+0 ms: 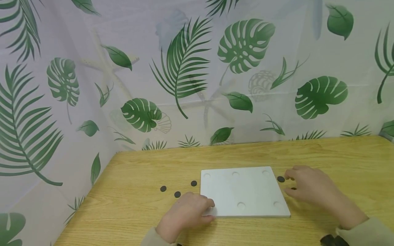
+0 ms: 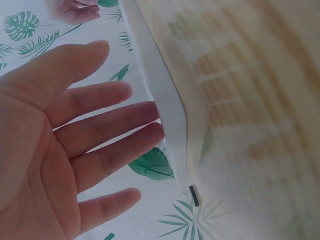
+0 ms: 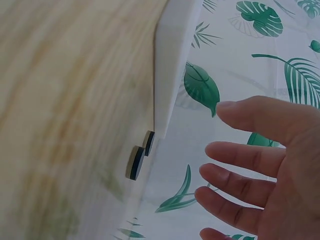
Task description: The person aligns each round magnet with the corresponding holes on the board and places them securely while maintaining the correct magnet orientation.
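Note:
A white rectangular board (image 1: 237, 191) with shallow round recesses lies flat on the table. My left hand (image 1: 188, 212) is over its front left corner; in the left wrist view the fingers (image 2: 117, 122) are spread and reach the board's edge, holding nothing. To the right of the board, my right hand (image 1: 312, 187) hovers above the table with fingers apart and nothing between them. Close to its fingertips lies a black disc (image 1: 281, 179), and a second black disc (image 1: 293, 188) is partly hidden behind the hand. Both discs lie flat beside the board in the right wrist view.
Several more black discs lie loose on the table, among them one near the board's left edge (image 1: 193, 183) and one farther left (image 1: 163, 188). The wood-grain table (image 1: 138, 212) ends at a leaf-patterned cloth (image 1: 191, 112) behind and to the left.

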Action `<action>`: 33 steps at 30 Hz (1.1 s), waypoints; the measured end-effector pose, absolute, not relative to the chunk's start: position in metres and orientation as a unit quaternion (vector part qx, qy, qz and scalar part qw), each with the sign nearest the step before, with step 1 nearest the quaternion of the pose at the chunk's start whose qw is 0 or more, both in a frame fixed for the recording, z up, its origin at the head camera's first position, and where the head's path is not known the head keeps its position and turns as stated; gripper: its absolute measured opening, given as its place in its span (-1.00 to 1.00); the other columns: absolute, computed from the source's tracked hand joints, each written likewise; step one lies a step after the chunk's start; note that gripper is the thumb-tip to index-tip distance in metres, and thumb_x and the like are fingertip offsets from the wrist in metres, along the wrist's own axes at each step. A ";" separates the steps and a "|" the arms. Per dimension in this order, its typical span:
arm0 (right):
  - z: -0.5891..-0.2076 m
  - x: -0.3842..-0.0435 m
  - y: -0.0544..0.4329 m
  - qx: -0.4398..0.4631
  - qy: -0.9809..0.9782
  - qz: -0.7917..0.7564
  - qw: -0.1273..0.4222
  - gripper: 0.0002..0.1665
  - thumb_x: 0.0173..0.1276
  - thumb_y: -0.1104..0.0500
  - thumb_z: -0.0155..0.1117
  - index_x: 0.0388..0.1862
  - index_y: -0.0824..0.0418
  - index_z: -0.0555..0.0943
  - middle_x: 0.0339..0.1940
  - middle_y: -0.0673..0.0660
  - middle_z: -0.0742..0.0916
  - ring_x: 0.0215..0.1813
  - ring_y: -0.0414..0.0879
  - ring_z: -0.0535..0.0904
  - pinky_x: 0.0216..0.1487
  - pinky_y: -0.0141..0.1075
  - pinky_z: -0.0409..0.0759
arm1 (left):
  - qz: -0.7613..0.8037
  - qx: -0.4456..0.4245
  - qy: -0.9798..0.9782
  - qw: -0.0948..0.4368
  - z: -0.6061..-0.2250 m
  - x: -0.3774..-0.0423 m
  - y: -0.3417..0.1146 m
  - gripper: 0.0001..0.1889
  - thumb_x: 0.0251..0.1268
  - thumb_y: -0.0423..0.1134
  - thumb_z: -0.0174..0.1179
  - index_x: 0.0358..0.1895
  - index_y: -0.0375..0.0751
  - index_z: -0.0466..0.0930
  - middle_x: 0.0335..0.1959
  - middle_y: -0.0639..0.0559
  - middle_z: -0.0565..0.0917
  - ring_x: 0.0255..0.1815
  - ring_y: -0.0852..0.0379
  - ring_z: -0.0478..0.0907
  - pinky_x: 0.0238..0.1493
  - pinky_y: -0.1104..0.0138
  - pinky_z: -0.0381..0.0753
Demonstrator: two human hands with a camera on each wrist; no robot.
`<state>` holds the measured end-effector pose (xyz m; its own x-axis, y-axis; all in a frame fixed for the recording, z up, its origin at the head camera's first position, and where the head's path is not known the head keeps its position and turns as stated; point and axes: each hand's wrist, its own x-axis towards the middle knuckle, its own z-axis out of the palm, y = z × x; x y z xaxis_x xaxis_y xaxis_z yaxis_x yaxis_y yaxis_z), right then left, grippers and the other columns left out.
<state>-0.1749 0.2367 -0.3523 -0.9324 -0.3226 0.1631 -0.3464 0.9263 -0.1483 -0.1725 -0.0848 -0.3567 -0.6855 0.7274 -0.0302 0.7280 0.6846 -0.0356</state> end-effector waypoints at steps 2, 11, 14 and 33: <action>-0.353 -0.175 0.237 0.171 -0.979 0.086 0.064 -0.69 -0.08 0.05 0.37 -0.36 0.18 0.58 -0.41 0.00 0.58 -0.55 -0.25 0.36 -0.61 -0.33 0.32 | -0.022 0.397 0.917 0.006 -0.356 -0.172 -0.085 -0.85 0.06 -0.03 0.19 -0.46 0.00 0.53 -0.70 0.29 0.33 -0.69 0.32 0.21 -0.62 0.47 0.18; -0.357 -0.178 0.242 0.175 -0.981 0.075 0.046 -0.70 -0.06 0.03 0.36 -0.36 0.16 0.58 -0.41 0.00 0.57 -0.53 -0.23 0.36 -0.62 -0.32 0.32 | -0.020 0.390 0.920 0.013 -0.356 -0.173 -0.084 -0.83 0.06 -0.02 0.20 -0.43 -0.01 0.55 -0.67 0.29 0.36 -0.68 0.32 0.22 -0.62 0.47 0.20; -0.359 -0.179 0.243 0.174 -0.981 0.076 0.028 -0.69 -0.05 0.03 0.36 -0.34 0.16 0.58 -0.42 -0.01 0.56 -0.54 -0.24 0.36 -0.61 -0.32 0.32 | -0.017 0.389 0.921 0.018 -0.357 -0.173 -0.084 -0.83 0.07 -0.02 0.19 -0.42 -0.01 0.55 -0.67 0.29 0.36 -0.68 0.32 0.22 -0.61 0.47 0.21; -0.368 -0.186 0.253 0.168 -0.980 0.098 -0.050 -0.72 0.00 0.17 0.31 -0.27 0.25 0.57 -0.34 0.09 0.62 -0.36 -0.07 0.50 -0.44 -0.12 0.45 | -0.024 0.390 0.920 0.018 -0.354 -0.171 -0.084 -0.83 0.07 -0.02 0.19 -0.44 -0.02 0.55 -0.68 0.28 0.35 -0.68 0.32 0.22 -0.61 0.48 0.21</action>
<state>-0.1856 0.2527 -0.3683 -0.9386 -0.3386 -0.0658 -0.3189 0.9247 -0.2080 -0.1709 -0.0836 -0.3543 -0.6952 0.7169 -0.0523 0.7187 0.6947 -0.0305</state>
